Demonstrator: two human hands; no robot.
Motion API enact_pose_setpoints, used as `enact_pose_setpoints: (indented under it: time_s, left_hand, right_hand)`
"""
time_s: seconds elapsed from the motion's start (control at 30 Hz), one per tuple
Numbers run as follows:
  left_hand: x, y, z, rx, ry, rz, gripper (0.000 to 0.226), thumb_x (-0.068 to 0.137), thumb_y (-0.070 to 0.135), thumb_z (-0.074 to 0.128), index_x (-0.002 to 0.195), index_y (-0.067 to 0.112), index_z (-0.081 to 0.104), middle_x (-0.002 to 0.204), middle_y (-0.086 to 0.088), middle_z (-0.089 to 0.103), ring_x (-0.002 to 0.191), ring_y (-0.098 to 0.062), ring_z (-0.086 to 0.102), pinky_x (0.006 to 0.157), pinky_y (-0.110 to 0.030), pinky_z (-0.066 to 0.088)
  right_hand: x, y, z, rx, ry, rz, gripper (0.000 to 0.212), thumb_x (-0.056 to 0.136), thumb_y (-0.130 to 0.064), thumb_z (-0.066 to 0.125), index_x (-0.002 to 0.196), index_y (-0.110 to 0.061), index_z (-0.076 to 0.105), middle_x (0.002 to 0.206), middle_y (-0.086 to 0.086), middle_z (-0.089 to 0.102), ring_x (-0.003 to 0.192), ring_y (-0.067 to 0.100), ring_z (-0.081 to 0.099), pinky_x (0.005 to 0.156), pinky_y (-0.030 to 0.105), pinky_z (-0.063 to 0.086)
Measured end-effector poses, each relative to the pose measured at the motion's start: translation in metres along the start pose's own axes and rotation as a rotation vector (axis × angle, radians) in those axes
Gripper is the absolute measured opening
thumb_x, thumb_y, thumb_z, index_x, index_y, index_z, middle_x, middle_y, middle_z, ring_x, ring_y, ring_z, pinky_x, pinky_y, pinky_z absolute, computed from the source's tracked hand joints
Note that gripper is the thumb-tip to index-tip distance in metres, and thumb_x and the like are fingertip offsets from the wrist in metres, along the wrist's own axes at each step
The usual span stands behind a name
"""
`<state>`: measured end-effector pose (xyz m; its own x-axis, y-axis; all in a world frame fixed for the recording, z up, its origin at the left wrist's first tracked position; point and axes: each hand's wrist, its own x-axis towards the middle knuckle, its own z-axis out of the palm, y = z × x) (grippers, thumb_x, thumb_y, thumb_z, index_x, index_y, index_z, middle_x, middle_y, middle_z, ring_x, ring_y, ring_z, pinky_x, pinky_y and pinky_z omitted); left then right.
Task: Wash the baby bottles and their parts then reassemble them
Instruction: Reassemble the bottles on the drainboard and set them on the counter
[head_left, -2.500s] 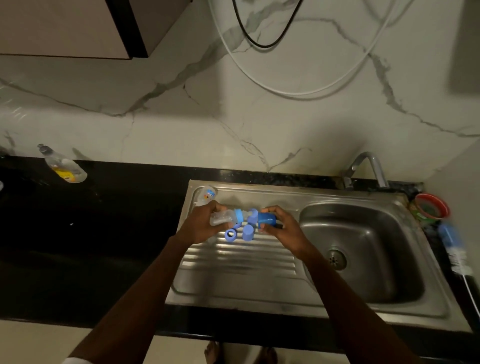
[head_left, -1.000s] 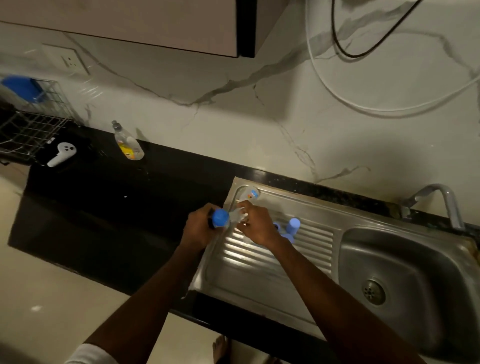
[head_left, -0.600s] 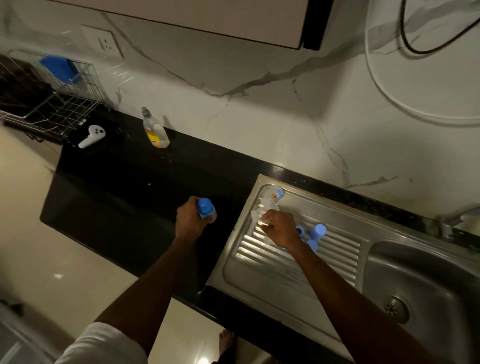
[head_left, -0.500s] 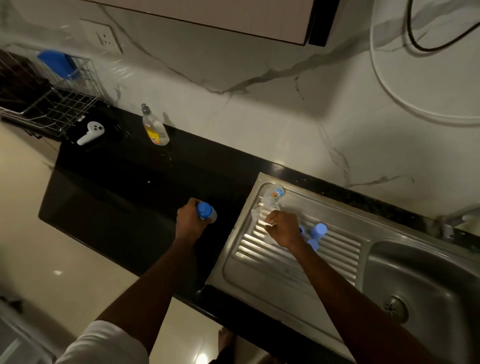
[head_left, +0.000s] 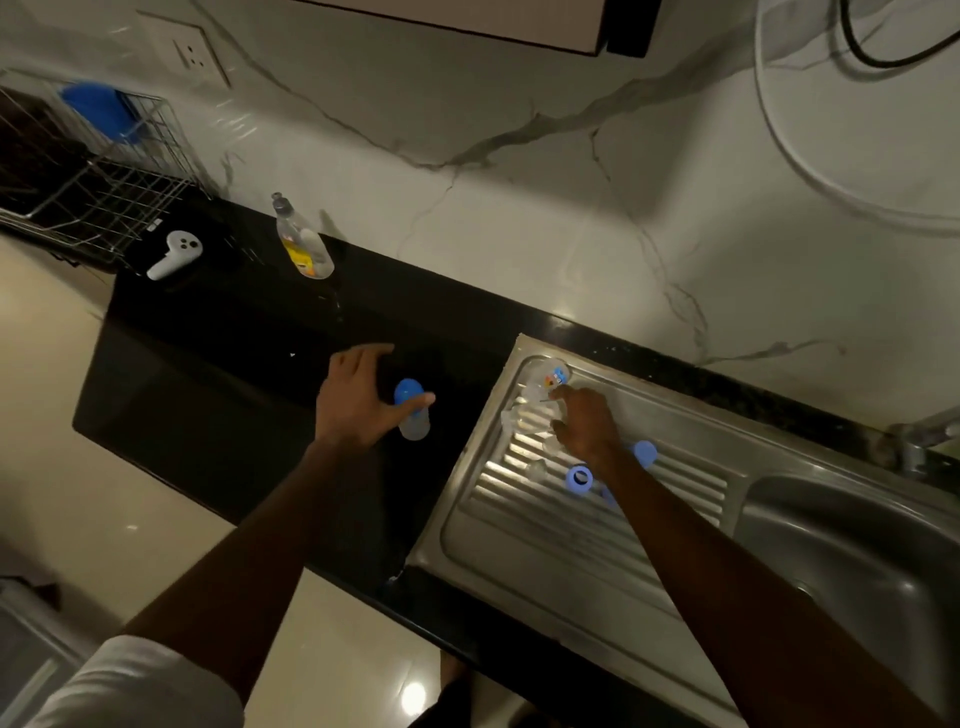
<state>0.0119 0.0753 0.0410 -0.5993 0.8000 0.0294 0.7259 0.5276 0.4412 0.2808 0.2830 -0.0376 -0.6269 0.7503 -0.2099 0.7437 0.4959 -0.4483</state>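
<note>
Two hands: both low over the black desk (head_left: 218, 364) and the sink (head_left: 597, 561).
Wire rack (head_left: 98, 187): far left of the sink, on the desk.
White controller (head_left: 174, 255): beside the rack.
Soap bottle (head_left: 304, 241): by the wall, left of the sink.
Left hand (head_left: 358, 402): left of the sink, grip spread, thumb touching the capped bottle.
Capped bottle (head_left: 412, 410): upright on the desk, blue top, just left of the sink.
Right hand (head_left: 584, 423): over the sink's ribbed part, fingers curled at a clear bottle (head_left: 545, 384); I cannot tell if it pinches.
Blue ring (head_left: 579, 479): on the ribs.
Blue cap (head_left: 645, 453): beside the right wrist.
</note>
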Motion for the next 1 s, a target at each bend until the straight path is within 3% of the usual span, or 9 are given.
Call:
enact_pose_setpoints:
  time_s: [0.1, 0.23, 0.4, 0.5, 0.6, 0.67, 0.73, 0.87, 1.0]
  left_hand:
    - [0.02, 0.04, 0.004, 0.005, 0.16, 0.262, 0.042, 0.096, 0.056, 0.058, 0.127, 0.028, 0.054, 0.129, 0.003, 0.054, 0.123, -0.015, 0.047, 0.096, -0.038, 0.05]
    - [0.051, 0.085, 0.054, -0.112, -0.066, 0.298, 0.02, 0.096, 0.032, 0.063, 0.116, 0.029, 0.06, 0.116, 0.007, 0.058, 0.11, -0.009, 0.053, 0.093, -0.031, 0.049]
    - [0.092, 0.111, 0.112, -0.093, -0.404, 0.176, 0.031, 0.092, 0.03, 0.068, 0.122, 0.022, 0.061, 0.116, 0.0, 0.064, 0.107, -0.015, 0.063, 0.094, -0.034, 0.053]
    - [0.111, 0.124, 0.135, 0.016, -0.476, 0.204, 0.033, 0.094, 0.04, 0.064, 0.122, 0.023, 0.061, 0.119, -0.002, 0.066, 0.106, -0.014, 0.064, 0.095, -0.035, 0.053]
    - [0.122, 0.138, 0.149, 0.039, -0.569, 0.239, 0.029, 0.099, 0.035, 0.058, 0.122, 0.018, 0.063, 0.117, 0.002, 0.064, 0.108, -0.012, 0.061, 0.098, -0.03, 0.047]
    - [0.124, 0.138, 0.159, 0.097, -0.609, 0.259, 0.03, 0.099, 0.037, 0.057, 0.122, 0.018, 0.062, 0.117, 0.001, 0.063, 0.108, -0.015, 0.06, 0.101, -0.034, 0.047]
    - [0.128, 0.136, 0.171, 0.155, -0.623, 0.26, 0.035, 0.094, 0.046, 0.058, 0.12, 0.022, 0.06, 0.119, -0.004, 0.064, 0.103, -0.017, 0.062, 0.097, -0.039, 0.052]
    - [0.121, 0.136, 0.169, 0.14, -0.519, 0.125, 0.03, 0.09, 0.049, 0.068, 0.105, 0.025, 0.056, 0.099, 0.002, 0.062, 0.087, -0.013, 0.06, 0.077, -0.032, 0.051]
    - [0.108, 0.126, 0.163, -0.064, -0.363, -0.102, 0.062, 0.08, 0.038, 0.082, 0.127, 0.016, 0.049, 0.12, -0.006, 0.061, 0.102, -0.02, 0.063, 0.088, -0.038, 0.056]
  right_hand:
    - [0.019, 0.006, 0.003, -0.113, -0.087, 0.0, 0.066, 0.089, -0.025, 0.074, 0.147, -0.03, 0.044, 0.139, 0.014, 0.048, 0.123, 0.029, 0.05, 0.102, 0.036, 0.043]
    - [0.022, 0.01, 0.016, -0.131, -0.103, -0.025, 0.061, 0.092, -0.018, 0.069, 0.145, -0.034, 0.046, 0.139, 0.011, 0.043, 0.122, 0.028, 0.049, 0.1, 0.037, 0.045]
    - [0.023, 0.011, 0.026, -0.131, -0.06, -0.023, 0.058, 0.091, -0.015, 0.068, 0.143, -0.028, 0.048, 0.139, 0.007, 0.045, 0.123, 0.024, 0.049, 0.102, 0.035, 0.043]
    - [0.025, 0.011, 0.026, -0.105, -0.069, -0.001, 0.049, 0.093, -0.017, 0.064, 0.139, -0.027, 0.05, 0.139, 0.004, 0.045, 0.126, 0.024, 0.048, 0.104, 0.037, 0.043]
    - [0.026, 0.014, 0.023, -0.039, -0.063, 0.001, 0.04, 0.096, -0.024, 0.061, 0.135, -0.027, 0.05, 0.138, 0.003, 0.047, 0.125, 0.022, 0.05, 0.104, 0.039, 0.045]
    - [0.023, 0.016, 0.019, 0.001, -0.059, 0.003, 0.042, 0.097, -0.023, 0.06, 0.138, -0.025, 0.048, 0.141, 0.004, 0.046, 0.127, 0.023, 0.048, 0.106, 0.039, 0.044]
    - [0.02, 0.021, 0.016, 0.002, -0.055, -0.013, 0.047, 0.097, -0.022, 0.061, 0.142, -0.022, 0.046, 0.146, 0.005, 0.043, 0.133, 0.024, 0.043, 0.11, 0.039, 0.039]
    - [0.017, 0.03, 0.0, 0.015, -0.031, -0.065, 0.046, 0.096, -0.024, 0.06, 0.14, -0.015, 0.049, 0.142, 0.008, 0.05, 0.131, 0.025, 0.047, 0.11, 0.036, 0.036]
    - [0.016, 0.034, -0.02, 0.048, 0.003, -0.077, 0.048, 0.088, -0.024, 0.07, 0.132, -0.015, 0.052, 0.13, 0.006, 0.055, 0.121, 0.025, 0.051, 0.095, 0.028, 0.035]
